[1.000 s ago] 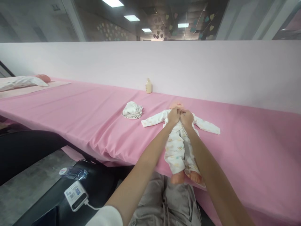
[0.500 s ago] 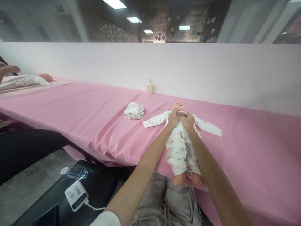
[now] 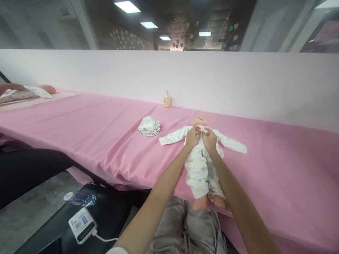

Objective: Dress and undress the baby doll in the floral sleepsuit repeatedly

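Observation:
A baby doll (image 3: 198, 120) lies on its back, head toward the wall and bare feet at the table's near edge. It is dressed in a white baby romper (image 3: 196, 171) with small coloured prints, sleeves spread out to both sides. Just below the doll's neck, my left hand (image 3: 193, 136) pinches the romper's front fabric. Close beside it my right hand (image 3: 209, 139) is closed on the front opening too, a small gap between the two. My fingers partly hide what they grip.
A folded white cloth (image 3: 149, 126) lies left of the doll on the pink sheet (image 3: 111, 127). A cream bottle (image 3: 167, 99) stands by the wall. At far left, another person's hand (image 3: 12, 86) touches another doll. A chair holds a water bottle (image 3: 80, 198) and a white device (image 3: 82, 225).
My hands have shifted slightly down from the doll's chin and a little apart, showing more of its face. The other person's hand has lowered onto the other doll. The view has shifted slightly.

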The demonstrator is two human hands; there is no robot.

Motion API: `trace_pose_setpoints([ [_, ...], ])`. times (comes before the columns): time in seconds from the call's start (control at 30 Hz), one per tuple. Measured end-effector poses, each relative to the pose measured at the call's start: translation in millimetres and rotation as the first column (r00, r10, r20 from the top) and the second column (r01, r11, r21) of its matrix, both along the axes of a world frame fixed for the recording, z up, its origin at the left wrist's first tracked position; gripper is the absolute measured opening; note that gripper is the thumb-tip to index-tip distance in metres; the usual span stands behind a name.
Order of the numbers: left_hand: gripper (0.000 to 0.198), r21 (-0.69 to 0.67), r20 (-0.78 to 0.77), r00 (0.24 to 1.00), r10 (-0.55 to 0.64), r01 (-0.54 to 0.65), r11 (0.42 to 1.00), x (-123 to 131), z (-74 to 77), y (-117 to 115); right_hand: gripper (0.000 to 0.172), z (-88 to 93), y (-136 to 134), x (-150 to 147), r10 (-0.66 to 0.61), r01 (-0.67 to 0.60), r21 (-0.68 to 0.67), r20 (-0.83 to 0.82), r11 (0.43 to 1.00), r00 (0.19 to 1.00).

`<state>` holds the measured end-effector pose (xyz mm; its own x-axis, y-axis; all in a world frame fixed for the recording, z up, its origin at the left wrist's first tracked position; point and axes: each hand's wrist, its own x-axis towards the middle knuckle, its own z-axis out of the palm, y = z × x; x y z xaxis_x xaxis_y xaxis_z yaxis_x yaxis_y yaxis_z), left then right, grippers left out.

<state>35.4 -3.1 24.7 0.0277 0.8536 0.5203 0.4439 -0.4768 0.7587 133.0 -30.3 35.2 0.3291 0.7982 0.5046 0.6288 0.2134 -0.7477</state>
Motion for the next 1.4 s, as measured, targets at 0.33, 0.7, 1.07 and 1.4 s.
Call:
trace_pose_setpoints([
  [0.33, 0.030, 0.026, -0.280, 0.960, 0.004, 0.003, 1.000, -8.6, 6.3, -20.3, 0.024, -6.6, -14.7, 6.3, 0.005, -0.013, 0.133, 0.061, 0.991, 0.998],
  [0.7, 0.025, 0.036, -0.313, 0.950, 0.022, -0.011, 0.999, -5.6, 10.0, -26.9, 0.015, -9.6, -14.2, 9.4, 0.003, -0.001, 0.205, -0.009, 0.979, 1.000],
  [1.07, 0.030, 0.058, -0.247, 0.966, -0.074, 0.091, 0.994, -16.4, 2.2, -33.9, 0.027, -19.7, -26.8, 15.4, 0.158, -0.194, 0.177, 0.201, 0.965, 0.967],
  [1.4, 0.030, 0.129, -0.363, 0.915, -0.176, 0.236, 0.963, -30.1, 8.6, -47.5, 0.011, -4.2, -54.0, 23.5, 0.030, -0.106, 0.124, 0.502, 0.987, 0.864],
])
